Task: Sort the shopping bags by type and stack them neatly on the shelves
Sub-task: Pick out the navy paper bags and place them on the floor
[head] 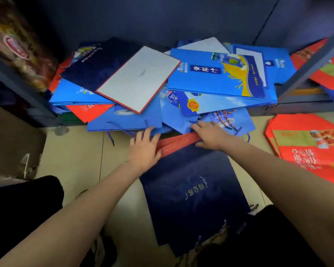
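While the person is crouching over the tiled floor, a flat dark navy paper shopping bag with pale script is lying nearest, between the two forearms, its long axis running away from the body and leaning slightly left toward the pile. Its mouth end, with a red-orange printed band, is pointing away, and its bottom end is lying close to the knees. Both hands are meeting it at that far end: the left hand is lying flat on the left corner, fingers straight and spread, reaching onto the edge of the blue bags beyond; the right hand is lying over the right end of the band, its fingers extended onto a light blue bag. Whether the right thumb is hooking under the band I cannot tell, and neither hand is plainly gripping anything. Both hands are about equally near the band, so sliding the bag free would mean drawing it back along its long axis.

Off to the right, a stack of red-orange fabric bags with green panels is lying on the floor. Further off, the jumbled heap of glossy blue paper bags with rope handles is spilling across the dark metal shelf frame, with a white red-edged flat bag on top, tilted.
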{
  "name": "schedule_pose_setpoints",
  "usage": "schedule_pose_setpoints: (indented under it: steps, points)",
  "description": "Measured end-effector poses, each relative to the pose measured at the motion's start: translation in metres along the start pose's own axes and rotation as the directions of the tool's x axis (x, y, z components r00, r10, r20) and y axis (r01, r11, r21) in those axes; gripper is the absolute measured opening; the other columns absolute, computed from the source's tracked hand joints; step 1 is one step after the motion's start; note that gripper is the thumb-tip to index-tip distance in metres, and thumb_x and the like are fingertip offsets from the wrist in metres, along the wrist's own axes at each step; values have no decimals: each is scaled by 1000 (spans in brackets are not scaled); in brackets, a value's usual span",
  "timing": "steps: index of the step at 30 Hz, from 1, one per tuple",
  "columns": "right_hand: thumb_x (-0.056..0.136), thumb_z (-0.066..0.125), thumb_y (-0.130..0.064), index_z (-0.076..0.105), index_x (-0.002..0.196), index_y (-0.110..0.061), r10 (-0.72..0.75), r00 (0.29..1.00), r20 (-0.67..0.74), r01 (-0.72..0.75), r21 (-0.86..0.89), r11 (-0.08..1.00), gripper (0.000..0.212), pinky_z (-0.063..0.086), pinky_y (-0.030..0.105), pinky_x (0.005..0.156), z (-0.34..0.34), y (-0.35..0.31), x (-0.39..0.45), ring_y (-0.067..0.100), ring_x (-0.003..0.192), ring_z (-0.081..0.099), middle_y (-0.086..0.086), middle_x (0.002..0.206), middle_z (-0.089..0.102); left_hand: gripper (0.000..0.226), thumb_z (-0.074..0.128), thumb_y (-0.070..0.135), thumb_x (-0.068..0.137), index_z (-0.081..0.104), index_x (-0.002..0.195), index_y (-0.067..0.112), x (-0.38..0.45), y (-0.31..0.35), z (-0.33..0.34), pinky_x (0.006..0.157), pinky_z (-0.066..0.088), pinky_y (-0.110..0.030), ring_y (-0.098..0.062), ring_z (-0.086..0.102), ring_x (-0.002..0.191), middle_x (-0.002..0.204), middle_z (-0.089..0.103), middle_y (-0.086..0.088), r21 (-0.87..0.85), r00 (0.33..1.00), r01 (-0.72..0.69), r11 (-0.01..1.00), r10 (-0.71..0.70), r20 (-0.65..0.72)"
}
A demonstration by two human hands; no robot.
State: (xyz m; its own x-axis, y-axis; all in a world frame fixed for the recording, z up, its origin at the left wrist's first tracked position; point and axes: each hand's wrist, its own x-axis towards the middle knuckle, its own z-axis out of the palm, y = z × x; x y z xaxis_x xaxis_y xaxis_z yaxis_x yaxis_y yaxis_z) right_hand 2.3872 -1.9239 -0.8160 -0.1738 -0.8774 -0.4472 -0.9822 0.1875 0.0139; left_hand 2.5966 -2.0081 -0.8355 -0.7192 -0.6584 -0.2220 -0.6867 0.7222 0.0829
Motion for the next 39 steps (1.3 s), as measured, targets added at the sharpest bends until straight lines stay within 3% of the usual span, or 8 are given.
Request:
schedule_pose_setpoints:
  steps: [5,10,19,25,28,32,35,39]
  points:
    - [95,48,-21,49,127,-20,-141,982,-124,157,132,979,32,24,33,93,6,-26,-16,25,114,44,8,120,44,64,33,51,80,54,128,14,-50,-11,29,96,37,-51,-36,56,106,120,59,-11,-96,999,-41,995,39,-30]
    - [96,49,-17,52,123,-25,-86,979,-184,151,380,913,28,24,37,95,-14,-72,-20,24,102,44,4,112,40,48,29,41,88,59,117,17,-67,-54,-4,79,37,-40,-31,59,90,97,63,-7,-105,972,-9,994,-16,-236]
    - [97,45,-19,48,130,-26,155,972,-178,-92,322,942,34,25,38,99,33,-119,-42,25,118,39,8,122,40,62,42,7,92,20,145,33,-72,-71,3,101,30,-43,-26,36,124,133,40,-6,34,977,-43,998,35,210]
    - [89,52,-4,44,132,-9,285,926,-248,-205,302,931,43,29,35,99,55,-97,-16,32,120,36,16,132,37,58,44,5,88,28,143,14,-50,-61,25,110,20,-40,-32,31,127,141,31,-12,-67,985,166,984,-168,-38]
    - [85,48,5,52,128,-7,198,938,-285,-56,439,897,45,36,39,99,60,-94,-14,32,118,38,16,129,41,51,44,1,77,48,127,9,-58,-82,35,91,33,-40,-32,45,111,126,49,-14,-83,970,39,996,-58,-237]
    - [87,50,1,55,120,-2,232,841,-489,122,589,799,34,43,38,93,38,-92,-9,31,107,49,16,115,47,45,34,11,67,51,109,10,-55,-104,16,70,24,-33,-25,38,88,103,56,-15,-50,860,-89,995,52,-507]
    - [88,53,-5,51,124,-6,262,831,-491,169,672,721,37,46,42,91,8,-96,9,27,109,50,13,119,45,44,44,13,70,51,114,11,-29,-104,-12,81,31,-37,-27,42,98,114,56,-15,-26,824,-66,997,39,-565]
    - [88,58,-9,41,133,-10,293,888,-354,109,781,614,48,44,37,96,-20,-101,32,25,115,48,15,129,40,49,62,27,76,55,121,9,14,-96,-31,96,39,-46,-37,47,121,129,52,-17,48,907,-102,994,113,-405]
